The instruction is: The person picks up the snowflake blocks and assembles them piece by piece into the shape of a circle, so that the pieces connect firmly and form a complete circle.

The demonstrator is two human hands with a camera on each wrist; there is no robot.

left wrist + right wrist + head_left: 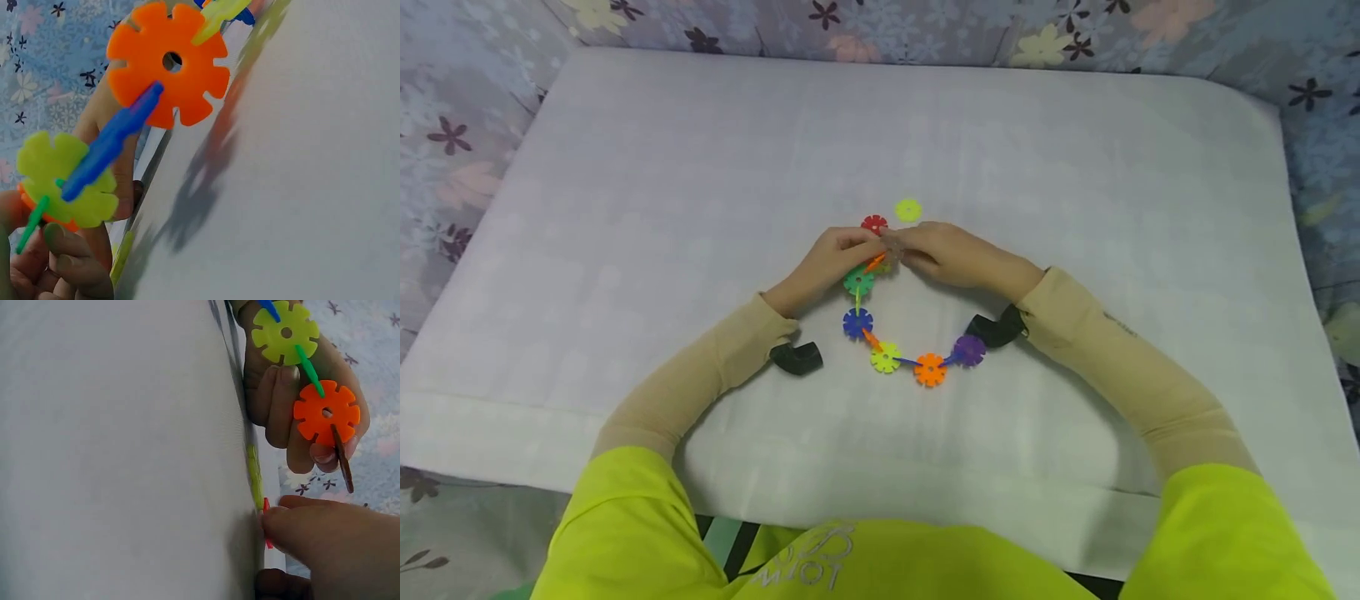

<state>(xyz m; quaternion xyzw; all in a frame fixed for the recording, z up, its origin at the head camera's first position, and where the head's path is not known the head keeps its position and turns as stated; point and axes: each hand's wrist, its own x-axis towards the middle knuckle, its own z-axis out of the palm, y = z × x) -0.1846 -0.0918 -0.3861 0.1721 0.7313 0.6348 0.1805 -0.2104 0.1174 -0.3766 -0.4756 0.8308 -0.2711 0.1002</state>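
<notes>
A chain of colourful notched plastic discs curves over the table, from a purple disc (970,351) past an orange disc (931,370) and a blue disc (857,323) to a green disc (859,280). My left hand (838,254) grips the chain's far end at an orange disc (327,412) with a brown disc (342,459) slotted into it. Close beside it is my right hand (955,254), thumb and forefinger apart; in the right wrist view a fingertip overlaps a flat red disc (267,537). The brown disc shows between both hands in the head view.
A loose yellow disc (908,210) lies just beyond my right hand. Dark wrist straps (797,358) hang below both cuffs. A white cloth covers the table (700,150), and flowered fabric (820,25) borders its far side.
</notes>
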